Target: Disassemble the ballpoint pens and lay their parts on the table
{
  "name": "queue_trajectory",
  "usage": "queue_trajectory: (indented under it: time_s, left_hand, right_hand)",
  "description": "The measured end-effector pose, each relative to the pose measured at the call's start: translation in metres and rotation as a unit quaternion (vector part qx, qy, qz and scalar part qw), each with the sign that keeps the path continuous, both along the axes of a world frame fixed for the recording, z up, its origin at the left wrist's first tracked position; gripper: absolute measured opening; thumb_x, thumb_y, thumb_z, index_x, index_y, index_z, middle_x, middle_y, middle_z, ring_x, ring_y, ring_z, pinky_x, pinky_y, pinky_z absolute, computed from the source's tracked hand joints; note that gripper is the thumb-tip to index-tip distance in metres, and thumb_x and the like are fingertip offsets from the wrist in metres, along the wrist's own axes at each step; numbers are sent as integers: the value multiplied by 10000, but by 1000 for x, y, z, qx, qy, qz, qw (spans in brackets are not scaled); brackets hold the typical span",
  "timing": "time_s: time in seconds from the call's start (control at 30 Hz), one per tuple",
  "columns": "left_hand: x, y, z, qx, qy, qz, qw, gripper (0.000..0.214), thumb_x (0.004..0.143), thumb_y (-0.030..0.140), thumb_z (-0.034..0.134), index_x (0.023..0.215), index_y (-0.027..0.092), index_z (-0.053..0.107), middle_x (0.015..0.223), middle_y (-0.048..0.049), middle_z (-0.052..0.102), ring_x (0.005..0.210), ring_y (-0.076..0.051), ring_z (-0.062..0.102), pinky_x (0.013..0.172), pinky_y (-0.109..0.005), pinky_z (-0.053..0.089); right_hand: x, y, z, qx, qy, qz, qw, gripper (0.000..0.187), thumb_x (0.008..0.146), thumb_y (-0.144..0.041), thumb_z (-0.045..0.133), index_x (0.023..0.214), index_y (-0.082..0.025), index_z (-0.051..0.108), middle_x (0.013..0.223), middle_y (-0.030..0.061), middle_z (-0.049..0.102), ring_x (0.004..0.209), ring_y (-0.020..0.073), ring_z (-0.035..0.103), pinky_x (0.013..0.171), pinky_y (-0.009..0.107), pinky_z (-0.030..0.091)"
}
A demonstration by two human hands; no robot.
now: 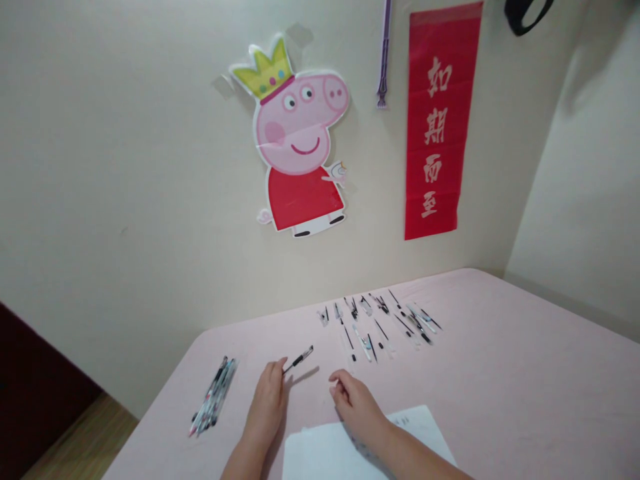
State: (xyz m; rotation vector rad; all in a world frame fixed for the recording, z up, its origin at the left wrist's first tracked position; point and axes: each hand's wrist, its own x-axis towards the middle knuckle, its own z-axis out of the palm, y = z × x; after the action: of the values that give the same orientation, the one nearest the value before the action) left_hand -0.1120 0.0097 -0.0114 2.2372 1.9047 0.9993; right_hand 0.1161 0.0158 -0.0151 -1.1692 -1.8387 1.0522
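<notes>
My left hand [267, 399] is closed around one end of a pen [303, 356]. Its dark grip and capped-looking end point up and to the right, above the pink surface. My right hand [358, 403] hovers over the top edge of a white sheet of paper [317, 455]. Its fingers are curled in and pressed together, and whatever lies between them is too small to make out. Beyond both hands, pen parts [373, 346] are spread out: dark refills, clear barrels and small black caps. To the left of my left hand lies a bundle of pens [214, 400].
The pink-covered table [520, 387] meets a pale wall at the back. On that wall are a cartoon pig cutout [305, 193], a red banner [435, 120] and a hanging purple strap [384, 53]. A black loop [520, 23] hangs at the upper right.
</notes>
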Motion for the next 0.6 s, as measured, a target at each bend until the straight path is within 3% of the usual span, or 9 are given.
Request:
queue_trajectory:
  time_s: [0.1, 0.23, 0.3, 0.47, 0.6]
  left_hand:
    - [16, -4, 5, -31, -34, -43, 998, 536, 776, 26, 311, 1251, 212, 479, 1093, -92, 557, 1018, -183, 556, 921, -356, 451]
    - [34, -10, 16, -74, -37, -89, 993, 571, 698, 0, 376, 1190, 223, 561, 1008, -73, 568, 886, -168, 573, 818, -291, 475]
    - [41, -13, 21, -92, -43, -103, 989, 553, 693, 12, 407, 1170, 232, 582, 985, -65, 571, 828, -155, 565, 778, -265, 469]
    - [53, -17, 28, -113, -22, -103, 988, 426, 793, 118, 401, 1166, 224, 577, 1085, -101, 573, 910, -188, 572, 822, -312, 463]
    - [63, -21, 30, -145, 21, -100, 984, 403, 831, 235, 444, 1227, 226, 516, 1175, -113, 554, 1009, -222, 556, 869, -348, 447]
  right_hand:
    - [-1, 5, -5, -15, 52, -34, 998, 306, 844, -234, 433, 1140, -174, 485, 743, -5, 543, 627, 136, 507, 606, 240, 390]
    - [-2, 9, -9, -35, 111, -54, 992, 467, 846, -322, 451, 1287, -181, 386, 850, 19, 552, 595, 121, 500, 571, 241, 411]
    - [-2, 11, -11, -55, 131, -59, 988, 440, 850, -398, 444, 1238, -191, 438, 838, 19, 557, 565, 116, 496, 514, 230, 402]
    - [-2, 13, -10, -105, 164, -47, 980, 361, 830, -507, 433, 889, -177, 569, 656, -14, 534, 458, 103, 460, 390, 206, 363]
    - [-4, 11, -9, -94, 163, -30, 982, 390, 786, -492, 519, 939, -152, 631, 721, 33, 622, 486, 113, 511, 437, 233, 433]
